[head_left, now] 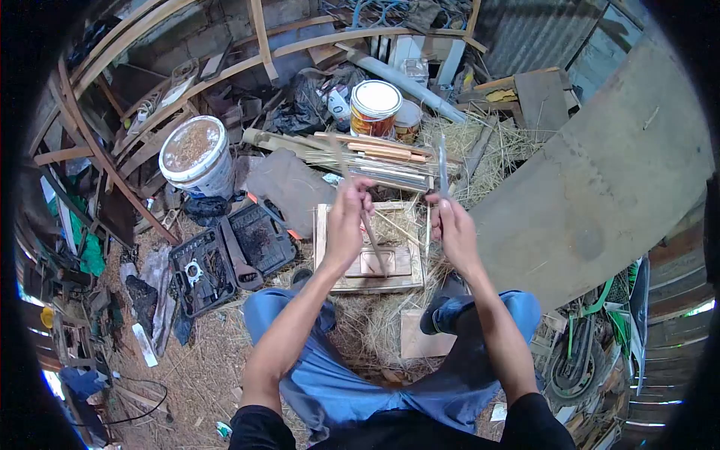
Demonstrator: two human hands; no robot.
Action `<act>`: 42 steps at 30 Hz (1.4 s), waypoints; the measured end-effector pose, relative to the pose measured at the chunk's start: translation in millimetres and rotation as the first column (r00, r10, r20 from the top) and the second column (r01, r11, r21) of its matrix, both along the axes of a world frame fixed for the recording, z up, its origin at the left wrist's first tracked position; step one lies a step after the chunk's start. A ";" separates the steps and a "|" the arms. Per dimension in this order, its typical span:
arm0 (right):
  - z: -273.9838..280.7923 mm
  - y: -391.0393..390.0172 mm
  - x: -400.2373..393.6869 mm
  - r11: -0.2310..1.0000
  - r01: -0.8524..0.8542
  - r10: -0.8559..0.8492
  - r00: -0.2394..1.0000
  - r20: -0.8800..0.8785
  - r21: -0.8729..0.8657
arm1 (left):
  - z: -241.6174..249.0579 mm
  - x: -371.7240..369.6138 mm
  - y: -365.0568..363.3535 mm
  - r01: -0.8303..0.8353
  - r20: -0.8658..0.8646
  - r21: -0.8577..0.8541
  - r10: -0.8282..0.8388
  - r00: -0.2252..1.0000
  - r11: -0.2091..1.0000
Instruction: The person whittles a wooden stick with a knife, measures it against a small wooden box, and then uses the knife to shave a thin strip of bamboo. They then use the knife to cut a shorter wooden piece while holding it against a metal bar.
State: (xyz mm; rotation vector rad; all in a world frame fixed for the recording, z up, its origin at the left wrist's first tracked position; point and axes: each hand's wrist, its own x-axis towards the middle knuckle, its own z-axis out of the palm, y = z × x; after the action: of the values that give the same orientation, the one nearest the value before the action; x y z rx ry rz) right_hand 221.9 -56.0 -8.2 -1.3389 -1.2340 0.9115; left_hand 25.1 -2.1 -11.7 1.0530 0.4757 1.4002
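Observation:
My left hand is closed around a thin wooden stick, which slants from above the fist down over a wooden box frame. In my right hand is a knife, its blade pointing up and away from me and slightly blurred. The two hands are apart, raised above the frame between my feet. Inside the frame lie straw and a small wooden block with a recessed rectangle. Just beyond the hands rests a pile of thin wooden strips.
Left of the frame lie an opened tool case and a handsaw. A large white bucket and a paint bucket stand farther back. A broad board leans at the right. Straw and shavings cover the floor.

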 end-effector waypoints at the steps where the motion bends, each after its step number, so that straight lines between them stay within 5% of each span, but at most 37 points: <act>1: 7.0 -8.1 -1.6 1.000 0.002 -0.002 1.000 -0.001 -0.002 | 6.5 1.8 -4.7 -0.034 -0.202 0.164 0.068 0.977 0.986; 2: 11.4 -16.9 -2.8 0.999 -0.040 0.040 0.996 -0.079 0.009 | 8.6 3.8 -7.7 -0.031 -0.382 0.327 0.163 0.910 0.944; 8: 34.2 -35.5 -19.6 0.986 -0.133 0.119 0.984 -0.134 -0.102 | -0.4 8.9 -21.3 -0.066 -0.351 0.276 0.165 0.922 0.959; 10: 34.6 -37.0 -23.4 0.989 -0.150 0.151 0.982 0.110 -0.020 | 1.0 4.7 -22.8 0.006 -0.524 0.269 0.141 0.840 0.963; 11: 38.1 -40.2 -24.8 0.988 -0.146 0.149 0.987 0.065 -0.051 | -0.1 5.0 -22.3 -0.005 -0.534 0.328 0.190 0.824 0.945; 14: 37.3 -41.4 -25.9 0.962 -0.226 0.209 0.971 0.120 0.153 | 2.3 4.7 -24.8 -0.047 -0.544 0.327 0.229 0.807 0.944; 23: 77.4 -56.4 -26.6 0.979 -0.198 0.194 0.979 0.069 0.054 | 13.0 11.2 -30.3 0.003 -0.556 0.518 0.333 0.761 0.856; 31: 86.6 -60.1 -27.6 0.964 -0.214 0.194 0.972 0.131 0.160 | 21.0 19.2 -39.3 0.062 -0.543 0.587 0.336 0.769 0.807; 42: 85.4 -63.0 -33.2 0.946 -0.272 0.242 0.955 0.173 0.178 | 19.8 15.6 -42.4 0.037 -0.527 0.566 0.327 0.784 0.824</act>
State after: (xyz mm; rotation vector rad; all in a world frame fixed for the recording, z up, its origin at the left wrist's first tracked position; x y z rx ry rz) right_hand 188.8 -119.0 77.2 -1.1171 -1.6021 0.8516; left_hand 40.7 -44.5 8.1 2.0206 0.6472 1.3481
